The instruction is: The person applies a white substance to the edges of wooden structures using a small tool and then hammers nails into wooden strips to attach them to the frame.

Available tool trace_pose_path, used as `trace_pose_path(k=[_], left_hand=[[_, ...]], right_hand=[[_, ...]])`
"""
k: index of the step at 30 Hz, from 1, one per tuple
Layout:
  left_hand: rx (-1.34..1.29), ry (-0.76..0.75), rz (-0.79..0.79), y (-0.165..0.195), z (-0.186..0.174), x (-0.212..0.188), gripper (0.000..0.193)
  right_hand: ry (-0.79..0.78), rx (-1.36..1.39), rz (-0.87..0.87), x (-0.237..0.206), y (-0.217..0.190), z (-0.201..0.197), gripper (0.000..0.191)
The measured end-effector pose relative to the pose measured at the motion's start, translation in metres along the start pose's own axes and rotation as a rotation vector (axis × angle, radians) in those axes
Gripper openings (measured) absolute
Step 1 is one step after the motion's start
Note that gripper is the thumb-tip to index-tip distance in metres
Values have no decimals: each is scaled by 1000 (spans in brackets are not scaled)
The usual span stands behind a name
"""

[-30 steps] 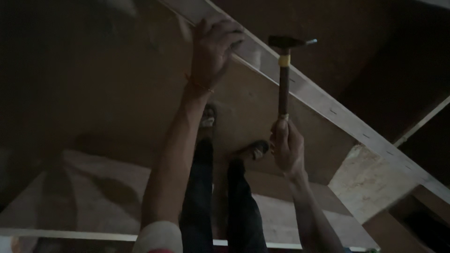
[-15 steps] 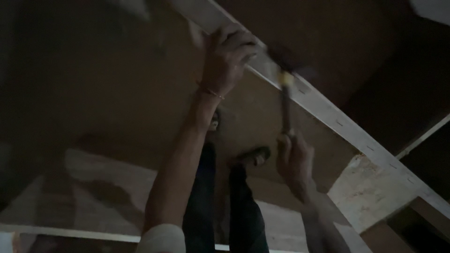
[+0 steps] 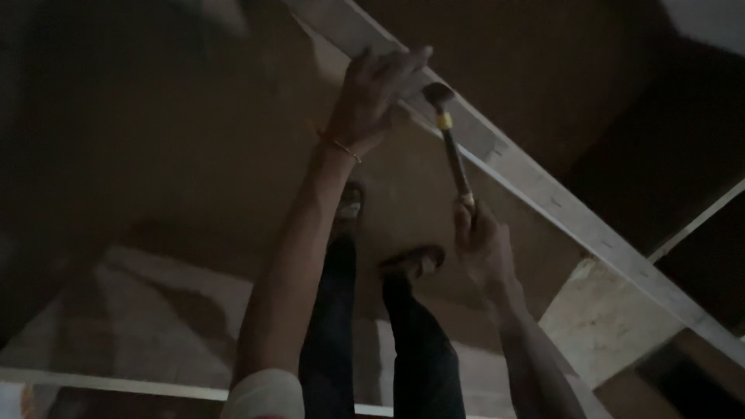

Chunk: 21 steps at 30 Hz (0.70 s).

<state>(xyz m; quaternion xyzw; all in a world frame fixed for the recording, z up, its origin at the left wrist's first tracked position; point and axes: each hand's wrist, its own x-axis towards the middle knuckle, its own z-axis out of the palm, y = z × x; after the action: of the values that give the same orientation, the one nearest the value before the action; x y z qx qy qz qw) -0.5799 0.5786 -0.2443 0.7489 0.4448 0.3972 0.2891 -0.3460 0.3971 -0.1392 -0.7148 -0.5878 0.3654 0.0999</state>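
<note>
Across the frame from 11 o'clock down to 4 o'clock runs a long pale wooden beam, the largest lit thing in a very dim scene. Beneath it, filling the middle, lies a wide brown board, with a lighter panel showing at 4 o'clock under the beam. Down the centre toward 6 o'clock stretch the person's two legs in dark trousers, feet in sandals resting on the board. At 12 o'clock the left hand presses flat against the beam, fingers spread over its edge and closed on nothing; a thin bracelet circles the wrist. Near 3 o'clock of centre the right hand has its grip wrapped tight around the lower handle of a hammer. Its head sits at the beam's edge, just beside the left fingertips; whether it touches the wood cannot be told.
</note>
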Motion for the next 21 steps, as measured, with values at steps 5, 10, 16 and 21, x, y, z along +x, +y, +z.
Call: trace_pose_path(k=[5, 10, 16, 21], left_hand=[[31, 15, -87, 14, 1, 8, 47], [7, 228, -122, 98, 5, -37, 25], [54, 108, -303, 244, 31, -126, 14], [84, 87, -405, 274, 45, -130, 20]], right_hand=[[-29, 647, 410, -8, 14, 5, 31], [-87, 1131, 191, -44, 26, -4, 25], [-52, 1568, 326, -55, 6, -11, 44], [30, 1730, 453, -67, -1, -10, 48]])
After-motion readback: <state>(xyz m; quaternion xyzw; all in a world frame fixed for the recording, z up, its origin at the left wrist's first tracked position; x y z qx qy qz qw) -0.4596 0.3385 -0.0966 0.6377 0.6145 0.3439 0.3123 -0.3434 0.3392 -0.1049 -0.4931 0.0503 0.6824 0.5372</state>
